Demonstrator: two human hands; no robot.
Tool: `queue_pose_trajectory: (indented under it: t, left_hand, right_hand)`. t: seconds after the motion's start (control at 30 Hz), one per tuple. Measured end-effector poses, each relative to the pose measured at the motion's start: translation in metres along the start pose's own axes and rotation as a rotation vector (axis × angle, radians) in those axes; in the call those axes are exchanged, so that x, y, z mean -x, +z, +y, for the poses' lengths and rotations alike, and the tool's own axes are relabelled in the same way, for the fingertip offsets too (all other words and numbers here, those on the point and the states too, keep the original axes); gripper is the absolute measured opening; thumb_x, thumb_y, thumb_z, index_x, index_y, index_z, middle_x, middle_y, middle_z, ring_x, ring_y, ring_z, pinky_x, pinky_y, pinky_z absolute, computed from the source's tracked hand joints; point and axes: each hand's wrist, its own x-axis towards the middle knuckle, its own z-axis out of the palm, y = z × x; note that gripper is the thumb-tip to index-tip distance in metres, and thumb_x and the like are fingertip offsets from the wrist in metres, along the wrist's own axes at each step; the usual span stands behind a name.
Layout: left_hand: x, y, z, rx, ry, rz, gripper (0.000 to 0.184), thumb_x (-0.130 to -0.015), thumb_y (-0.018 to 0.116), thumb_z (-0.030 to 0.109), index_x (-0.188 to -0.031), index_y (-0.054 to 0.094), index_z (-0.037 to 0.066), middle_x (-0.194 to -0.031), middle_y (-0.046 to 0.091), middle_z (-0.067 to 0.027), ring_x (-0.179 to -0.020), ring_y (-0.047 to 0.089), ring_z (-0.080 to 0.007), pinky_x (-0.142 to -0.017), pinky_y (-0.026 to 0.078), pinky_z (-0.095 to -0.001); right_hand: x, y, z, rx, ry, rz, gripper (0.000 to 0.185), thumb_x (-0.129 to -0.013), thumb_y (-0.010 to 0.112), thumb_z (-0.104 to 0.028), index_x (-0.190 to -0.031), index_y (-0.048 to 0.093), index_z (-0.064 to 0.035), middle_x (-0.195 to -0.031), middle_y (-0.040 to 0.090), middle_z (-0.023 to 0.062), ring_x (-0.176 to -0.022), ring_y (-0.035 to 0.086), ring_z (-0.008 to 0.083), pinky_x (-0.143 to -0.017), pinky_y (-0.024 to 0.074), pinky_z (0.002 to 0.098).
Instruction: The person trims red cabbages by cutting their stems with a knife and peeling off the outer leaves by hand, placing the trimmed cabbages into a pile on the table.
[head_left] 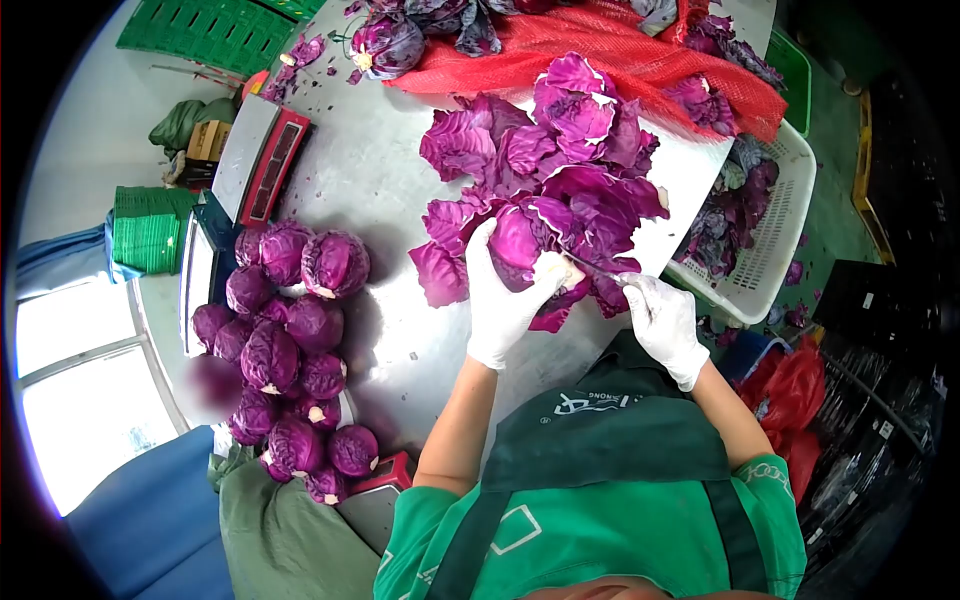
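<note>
My left hand (508, 305), in a white glove, grips a red cabbage (515, 238) from its left side, with the pale cut stem end turned toward me. In my gloved right hand (664, 328) is a knife (600, 272), its thin dark blade reaching to the cabbage near the stem; the fingers cover its handle. Loose purple outer leaves (580, 115) lie spread on the metal table (400, 320) around and beyond the cabbage.
Trimmed red cabbages (270, 357) are piled at the left, beside a red-fronted scale (273, 165). A red mesh sack (560, 45) with more cabbages lies at the far side. A white basket (793, 215) of leaves stands right of the table edge.
</note>
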Motion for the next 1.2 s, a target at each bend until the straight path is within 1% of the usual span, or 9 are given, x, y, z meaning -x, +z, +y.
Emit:
queue_pose_trajectory:
  t: [0.17, 0.23, 0.3, 0.43, 0.5, 0.77, 1.0, 1.1, 1.2]
  left_hand:
    - [0.002, 0.001, 0.009, 0.081, -0.037, 0.014, 0.095, -0.069, 0.088, 0.024, -0.142, 0.034, -0.005, -0.137, 0.042, -0.0188, -0.129, 0.044, -0.0286, -0.111, 0.035, -0.0398]
    - [0.003, 0.004, 0.008, 0.114, -0.059, 0.019, 0.094, -0.07, 0.088, 0.025, -0.141, 0.035, -0.005, -0.137, 0.043, -0.019, -0.128, 0.045, -0.0292, -0.111, 0.035, -0.0399]
    - [0.003, 0.007, 0.0, -0.048, 0.031, 0.055, 0.094, -0.07, 0.087, 0.027, -0.141, 0.035, -0.004, -0.136, 0.043, -0.0195, -0.127, 0.045, -0.0305, -0.11, 0.035, -0.041]
    - [0.003, 0.004, -0.002, -0.027, 0.048, 0.015, 0.095, -0.069, 0.088, 0.029, -0.141, 0.035, -0.004, -0.137, 0.042, -0.0197, -0.129, 0.044, -0.0311, -0.11, 0.035, -0.042]
    - [0.002, 0.001, 0.0, -0.033, 0.042, 0.016, 0.095, -0.069, 0.088, 0.029, -0.141, 0.036, -0.004, -0.136, 0.043, -0.0192, -0.128, 0.045, -0.0308, -0.11, 0.036, -0.0416]
    - [-0.004, 0.0, 0.005, 0.03, 0.018, -0.022, 0.092, -0.07, 0.088, 0.03, -0.139, 0.039, -0.004, -0.135, 0.044, -0.0201, -0.128, 0.046, -0.0315, -0.109, 0.037, -0.042]
    - [-0.003, -0.004, -0.001, 0.049, -0.029, -0.01, 0.092, -0.071, 0.087, 0.029, -0.14, 0.037, -0.005, -0.136, 0.045, -0.0202, -0.129, 0.045, -0.0296, -0.11, 0.037, -0.0407]
    - [-0.007, -0.005, -0.007, 0.062, -0.013, -0.009, 0.092, -0.072, 0.087, 0.027, -0.141, 0.036, -0.005, -0.137, 0.044, -0.0189, -0.129, 0.045, -0.0275, -0.11, 0.036, -0.0399]
    - [-0.007, -0.005, 0.007, 0.049, -0.035, -0.036, 0.091, -0.073, 0.087, 0.028, -0.141, 0.036, -0.004, -0.137, 0.044, -0.0183, -0.129, 0.046, -0.0277, -0.111, 0.036, -0.04]
  right_hand:
    - [-0.027, -0.025, 0.054, -0.046, 0.553, -0.072, 0.032, -0.102, 0.045, -0.027, -0.113, 0.065, -0.0035, -0.089, 0.072, 0.0173, -0.081, 0.071, 0.0316, -0.071, 0.0551, 0.0385]
    - [-0.033, -0.024, 0.039, -0.219, 0.185, 0.021, 0.033, -0.101, 0.051, -0.034, -0.117, 0.066, -0.0088, -0.1, 0.071, 0.0134, -0.091, 0.07, 0.0254, -0.078, 0.0532, 0.0385]
    - [-0.056, -0.031, -0.011, -0.207, 0.426, -0.215, 0.047, -0.093, 0.063, -0.043, -0.127, 0.061, -0.0099, -0.108, 0.068, 0.012, -0.105, 0.066, 0.0279, -0.091, 0.0509, 0.0393]
    - [-0.092, -0.003, -0.041, 0.008, 0.159, -0.271, 0.086, -0.075, 0.076, -0.055, -0.144, 0.046, -0.0128, -0.129, 0.056, 0.0161, -0.107, 0.063, 0.034, -0.092, 0.0489, 0.0406]
    - [-0.114, -0.01, -0.041, -0.15, 0.228, -0.524, 0.091, -0.078, 0.071, -0.059, -0.145, 0.044, -0.0056, -0.142, 0.047, 0.0261, -0.127, 0.052, 0.0403, -0.107, 0.0422, 0.0429]
    - [-0.116, -0.011, -0.026, -0.08, 0.071, -0.52, 0.056, -0.086, 0.064, -0.035, -0.13, 0.058, -0.0005, -0.111, 0.066, 0.0271, -0.103, 0.066, 0.0378, -0.091, 0.0517, 0.0405]
    - [-0.131, -0.008, 0.021, -0.17, 0.167, -0.142, 0.022, -0.09, 0.055, -0.02, -0.082, 0.061, -0.0016, -0.072, 0.06, 0.0161, -0.067, 0.063, 0.0276, -0.065, 0.0509, 0.0386]
    - [-0.129, -0.011, 0.038, -0.203, 0.152, -0.143, 0.032, -0.089, 0.067, -0.025, -0.117, 0.069, -0.0093, -0.085, 0.062, 0.0049, -0.074, 0.059, 0.0146, -0.07, 0.0488, 0.0302]
    - [-0.123, -0.022, -0.022, -0.207, 0.068, -0.443, 0.069, -0.081, 0.071, -0.055, -0.134, 0.058, -0.0119, -0.124, 0.056, 0.0122, -0.101, 0.064, 0.0265, -0.09, 0.0512, 0.038]
